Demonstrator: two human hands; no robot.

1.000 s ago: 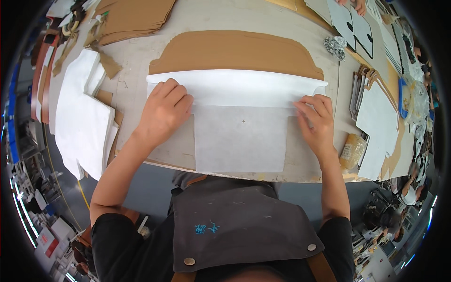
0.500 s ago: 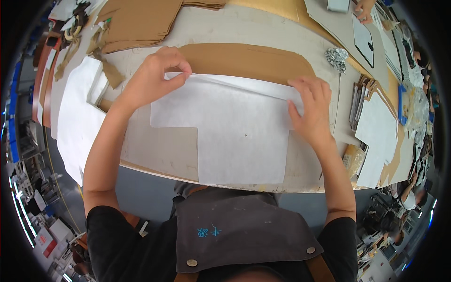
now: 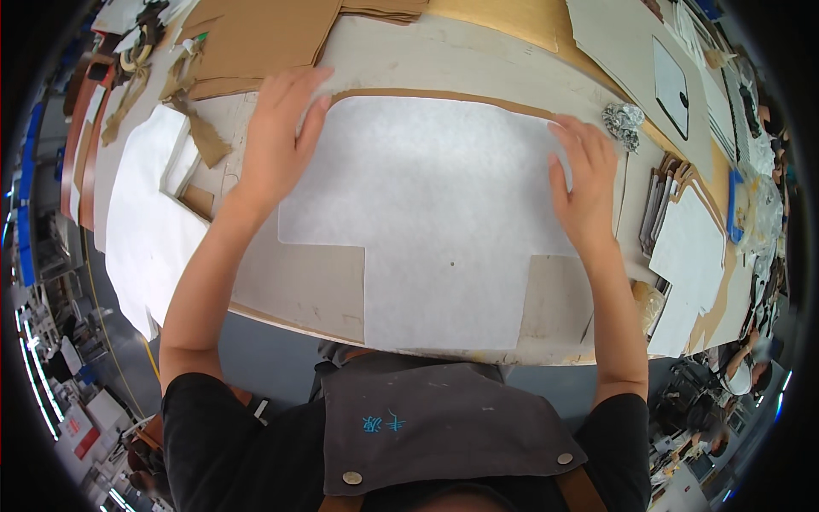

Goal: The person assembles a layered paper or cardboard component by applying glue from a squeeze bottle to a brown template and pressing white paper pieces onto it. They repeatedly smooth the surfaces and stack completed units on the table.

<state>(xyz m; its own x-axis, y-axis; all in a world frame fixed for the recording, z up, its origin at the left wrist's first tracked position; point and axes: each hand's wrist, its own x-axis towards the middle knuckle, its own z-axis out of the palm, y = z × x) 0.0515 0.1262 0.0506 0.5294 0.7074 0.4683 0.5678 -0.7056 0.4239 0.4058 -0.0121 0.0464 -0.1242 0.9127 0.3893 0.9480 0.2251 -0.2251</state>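
Note:
A white T-shaped sheet (image 3: pixel 444 196) lies flat before me, its narrow part reaching the table's near edge. Along its far side a thin strip of a brown sheet (image 3: pixel 461 96) shows from beneath. By the white sheet's far left corner is my left hand (image 3: pixel 281 128), thumb and fingers apart, holding nothing. My right hand (image 3: pixel 587 175) is over the far right corner, its fingers spread and nothing between them; whether the fingertips touch the sheet, I cannot tell.
Brown sheets (image 3: pixel 256 38) are stacked at the far left. White cut pieces (image 3: pixel 141 222) overhang the left edge. To the right stand a crumpled foil ball (image 3: pixel 623 124), a pile of white-topped pieces (image 3: pixel 693 243) and a tape roll (image 3: pixel 647 300). A grey board (image 3: pixel 631 43) lies at the far right.
The white sheet's far edge, folded back and pinched before, now lies flat over most of the brown sheet. Both hands have let go and opened. Another person's hand at far right has left the view.

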